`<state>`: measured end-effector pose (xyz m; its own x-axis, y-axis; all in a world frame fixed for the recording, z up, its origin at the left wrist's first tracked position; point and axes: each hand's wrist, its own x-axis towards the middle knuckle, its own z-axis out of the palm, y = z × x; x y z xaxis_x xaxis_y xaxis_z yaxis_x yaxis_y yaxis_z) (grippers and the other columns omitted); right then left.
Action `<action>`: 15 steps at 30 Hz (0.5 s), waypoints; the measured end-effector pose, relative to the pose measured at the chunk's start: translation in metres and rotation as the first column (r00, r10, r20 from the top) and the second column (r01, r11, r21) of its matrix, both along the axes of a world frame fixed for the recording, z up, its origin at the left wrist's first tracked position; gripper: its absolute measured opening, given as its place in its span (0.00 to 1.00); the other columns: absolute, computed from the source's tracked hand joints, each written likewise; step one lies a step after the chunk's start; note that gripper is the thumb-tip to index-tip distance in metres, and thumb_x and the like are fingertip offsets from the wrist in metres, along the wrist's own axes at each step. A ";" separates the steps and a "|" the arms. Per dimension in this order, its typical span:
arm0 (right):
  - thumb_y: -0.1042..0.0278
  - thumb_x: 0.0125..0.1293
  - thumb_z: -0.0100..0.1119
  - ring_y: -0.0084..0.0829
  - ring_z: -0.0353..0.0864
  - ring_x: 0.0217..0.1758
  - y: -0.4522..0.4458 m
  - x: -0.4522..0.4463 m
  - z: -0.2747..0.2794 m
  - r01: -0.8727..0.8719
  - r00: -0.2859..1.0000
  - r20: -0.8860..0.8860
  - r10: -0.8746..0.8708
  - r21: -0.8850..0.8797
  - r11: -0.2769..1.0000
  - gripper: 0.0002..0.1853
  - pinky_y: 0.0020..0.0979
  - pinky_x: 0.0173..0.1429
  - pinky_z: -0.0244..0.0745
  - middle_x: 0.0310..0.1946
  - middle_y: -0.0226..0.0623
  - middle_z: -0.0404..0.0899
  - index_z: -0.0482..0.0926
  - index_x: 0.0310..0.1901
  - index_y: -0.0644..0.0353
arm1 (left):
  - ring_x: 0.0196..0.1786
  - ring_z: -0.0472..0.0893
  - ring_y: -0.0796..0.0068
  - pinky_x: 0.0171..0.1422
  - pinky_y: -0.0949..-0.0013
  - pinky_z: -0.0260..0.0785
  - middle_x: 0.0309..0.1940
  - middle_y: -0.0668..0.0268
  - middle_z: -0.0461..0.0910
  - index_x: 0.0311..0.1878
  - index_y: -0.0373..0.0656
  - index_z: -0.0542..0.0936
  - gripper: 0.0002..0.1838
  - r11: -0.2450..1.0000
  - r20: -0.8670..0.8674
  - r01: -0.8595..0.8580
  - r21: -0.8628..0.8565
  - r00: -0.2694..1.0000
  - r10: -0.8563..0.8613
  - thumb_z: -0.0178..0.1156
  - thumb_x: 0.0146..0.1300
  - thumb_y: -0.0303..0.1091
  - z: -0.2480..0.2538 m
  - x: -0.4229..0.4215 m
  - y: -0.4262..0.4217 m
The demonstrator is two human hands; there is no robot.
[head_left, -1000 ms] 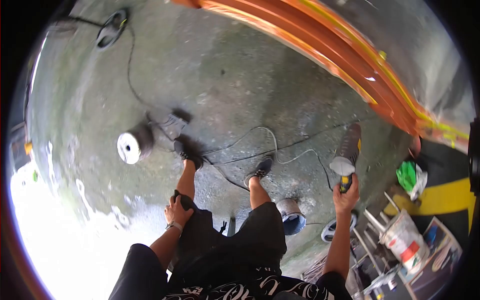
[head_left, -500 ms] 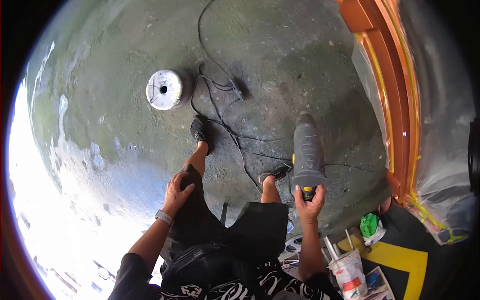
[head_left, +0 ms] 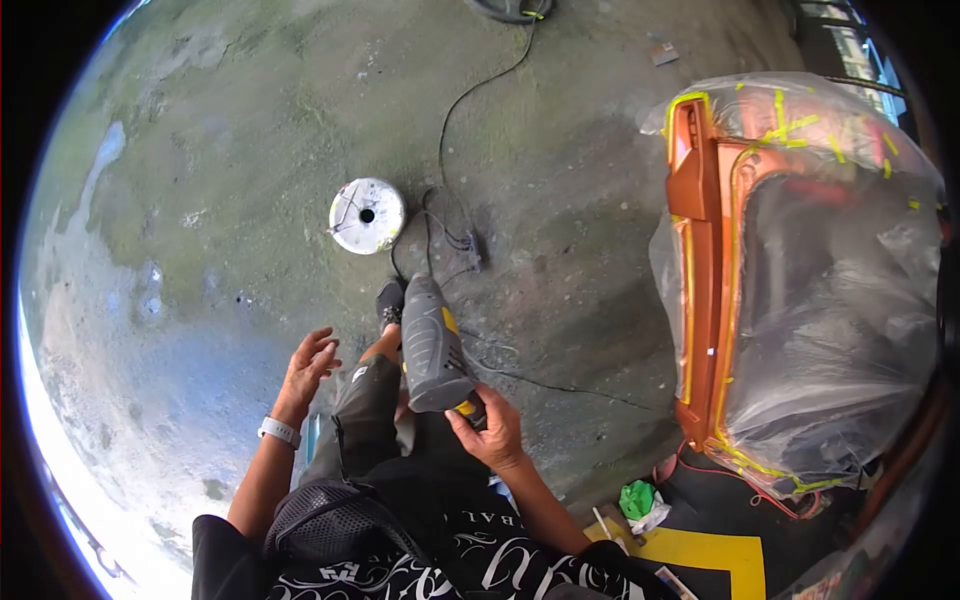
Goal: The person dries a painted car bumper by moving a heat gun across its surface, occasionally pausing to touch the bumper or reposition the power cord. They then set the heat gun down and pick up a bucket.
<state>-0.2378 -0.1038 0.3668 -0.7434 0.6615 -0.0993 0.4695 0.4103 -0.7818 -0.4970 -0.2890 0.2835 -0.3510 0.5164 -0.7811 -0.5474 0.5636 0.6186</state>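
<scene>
My right hand [head_left: 490,428] is closed around the handle of a grey and yellow power tool [head_left: 432,345], shaped like a heat gun. The tool's long body points away from me, over my leg; its exact kind I cannot tell. My left hand [head_left: 311,365] is raised beside my left knee with its fingers apart, holding nothing. A pale band [head_left: 280,431] circles that wrist. Beyond the tool, a dark cable [head_left: 442,140] and a small power strip [head_left: 472,250] lie on the floor. A white round drum or spool [head_left: 367,215] with a central hole stands nearby.
To the right stands an orange vehicle body part [head_left: 703,330], masked with clear plastic sheeting [head_left: 830,320] and yellow tape. Near my right side are a green and white crumpled bag [head_left: 640,503] and a yellow-marked mat [head_left: 700,548]. A second thin cord crosses the floor.
My left hand has lifted off my thigh. My right hand has carried the power tool leftward, nearer my body's middle. My legs and view have shifted, showing more of the masked orange part.
</scene>
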 end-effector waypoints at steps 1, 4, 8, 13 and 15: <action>0.62 0.59 0.74 0.50 0.85 0.38 -0.006 -0.009 0.006 0.002 1.000 -0.013 -0.002 -0.006 1.000 0.27 0.41 0.44 0.81 0.41 0.50 0.84 0.74 0.56 0.65 | 0.46 0.82 0.74 0.49 0.70 0.70 0.59 0.60 0.79 0.69 0.43 0.70 0.28 0.999 0.023 -0.041 0.015 0.999 0.041 0.58 0.72 0.46 0.008 -0.005 -0.005; 0.64 0.61 0.72 0.52 0.85 0.37 -0.029 -0.026 0.019 -0.020 0.999 -0.029 0.022 0.066 0.998 0.27 0.42 0.41 0.80 0.39 0.51 0.83 0.73 0.57 0.66 | 0.43 0.83 0.74 0.48 0.68 0.73 0.54 0.60 0.80 0.71 0.43 0.67 0.31 0.991 0.138 -0.074 0.111 0.989 0.058 0.58 0.71 0.50 0.010 -0.012 -0.023; 0.67 0.60 0.70 0.52 0.84 0.36 -0.071 -0.043 0.029 0.022 0.994 -0.109 -0.006 0.145 0.989 0.27 0.42 0.40 0.79 0.38 0.52 0.82 0.72 0.59 0.67 | 0.44 0.84 0.71 0.46 0.64 0.77 0.51 0.60 0.80 0.70 0.43 0.67 0.34 0.979 0.355 0.001 0.204 0.932 -0.075 0.56 0.71 0.57 0.046 -0.031 -0.012; 0.66 0.60 0.65 0.49 0.83 0.40 -0.123 -0.072 0.059 -0.057 0.997 0.057 0.046 0.202 0.978 0.27 0.42 0.42 0.79 0.41 0.51 0.81 0.72 0.60 0.67 | 0.55 0.81 0.65 0.57 0.58 0.75 0.58 0.61 0.79 0.71 0.44 0.66 0.41 0.949 0.627 -0.023 0.316 0.755 -0.191 0.62 0.64 0.63 0.071 -0.047 0.009; 0.64 0.59 0.65 0.48 0.84 0.41 -0.135 -0.093 0.073 -0.119 0.993 0.063 0.105 0.285 0.951 0.31 0.42 0.44 0.79 0.44 0.49 0.82 0.70 0.64 0.65 | 0.65 0.76 0.62 0.72 0.53 0.64 0.65 0.61 0.76 0.72 0.46 0.67 0.47 0.970 0.664 0.107 0.218 0.712 -0.228 0.69 0.56 0.64 0.064 -0.068 -0.004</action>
